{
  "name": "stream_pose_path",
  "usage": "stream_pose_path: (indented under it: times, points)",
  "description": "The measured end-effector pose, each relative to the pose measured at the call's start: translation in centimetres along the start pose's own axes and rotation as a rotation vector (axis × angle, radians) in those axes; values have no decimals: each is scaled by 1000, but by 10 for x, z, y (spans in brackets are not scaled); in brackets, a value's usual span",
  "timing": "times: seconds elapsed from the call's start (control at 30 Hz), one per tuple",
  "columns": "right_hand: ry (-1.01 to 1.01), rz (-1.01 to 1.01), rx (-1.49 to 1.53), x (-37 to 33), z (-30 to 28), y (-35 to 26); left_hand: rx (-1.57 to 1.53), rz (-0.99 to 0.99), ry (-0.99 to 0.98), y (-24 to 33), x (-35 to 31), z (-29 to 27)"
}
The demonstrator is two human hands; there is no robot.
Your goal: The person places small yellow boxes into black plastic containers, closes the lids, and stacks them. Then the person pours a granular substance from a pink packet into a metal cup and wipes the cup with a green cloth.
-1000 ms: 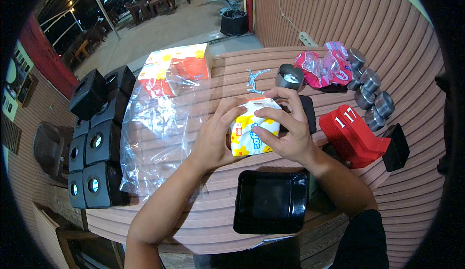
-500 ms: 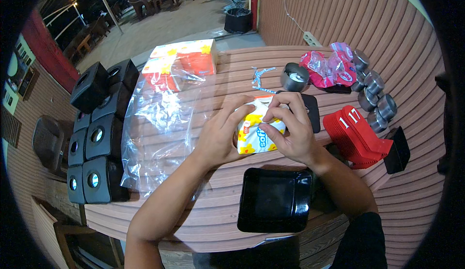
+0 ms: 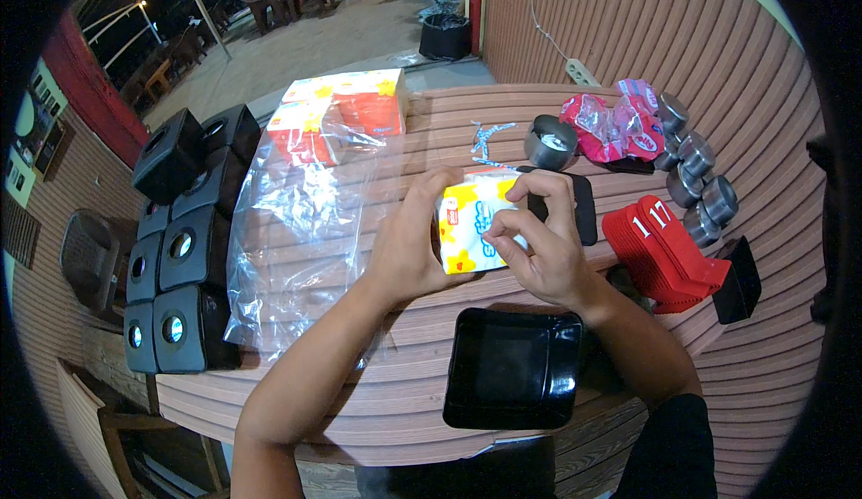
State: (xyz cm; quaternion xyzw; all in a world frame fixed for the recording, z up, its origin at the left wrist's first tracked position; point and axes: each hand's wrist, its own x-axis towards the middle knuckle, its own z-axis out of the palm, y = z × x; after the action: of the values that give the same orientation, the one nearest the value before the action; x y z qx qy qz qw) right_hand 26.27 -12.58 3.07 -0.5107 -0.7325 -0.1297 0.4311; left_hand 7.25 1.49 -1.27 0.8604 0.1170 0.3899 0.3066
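Yellow-and-white tissue pack (image 3: 471,234) held by both hands: left hand (image 3: 415,238) cups it, right hand (image 3: 539,247) pinches its top

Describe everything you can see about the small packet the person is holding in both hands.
The tissue packet is a small, soft, blocky pack in white and yellow wrapping with blue print and yellow flower shapes. It looks like thin plastic film. It is held above the slatted wooden table, just beyond a black square tray. The left hand cups its left side; the right hand pinches its top right edge with the fingertips. Whether it is open cannot be told.
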Motion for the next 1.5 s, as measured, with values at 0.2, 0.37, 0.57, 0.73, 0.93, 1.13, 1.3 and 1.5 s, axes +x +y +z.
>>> stream_pose_path:
  times: [0.2, 0.37, 0.57, 0.73, 0.93, 1.13, 1.3, 1.5]
  points:
    - [-84, -7, 27, 1, 0, 0, -13, -114, 54, -1, 0, 1]
    - [-123, -20, 72, 2, 2, 2, 112, -207, 110, -4, 4, 0]
    - [-255, 12, 181, 3, -1, 4, 43, -311, 163, -12, 9, -2]
    - [-290, 34, 363, 1, -9, 9, 194, -316, 223, -11, 7, -1]
    - [-259, 328, 544, -11, -10, 8, 214, -347, 196, -7, 8, -6]
    - [-139, 406, 626, -12, -6, 28, -118, -522, 127, 13, 20, -20]
    - [0, 562, 678, -19, -1, 31, -344, -470, 33, 62, 33, -47]
    - [16, 556, 734, -13, 9, 35, -13, 28, -395, 133, 35, -92]
